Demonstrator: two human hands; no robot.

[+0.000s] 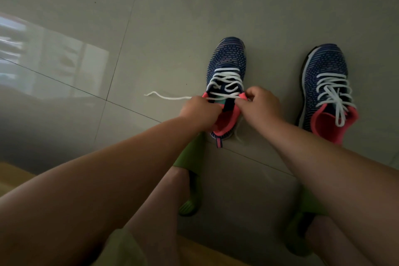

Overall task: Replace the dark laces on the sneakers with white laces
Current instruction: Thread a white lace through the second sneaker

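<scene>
Two navy knit sneakers with pink linings stand side by side on the grey tiled floor (151, 28), both threaded with white laces. The left hand (199, 112) and right hand (260, 106) pinch the white lace (224, 81) at the collar of the left sneaker (226, 58), its loose end (164, 96) trailing leftward on the tile. The right sneaker (326, 65) stands apart, its lace ends lying in the opening; green slippers (192, 157) show below the forearms.
</scene>
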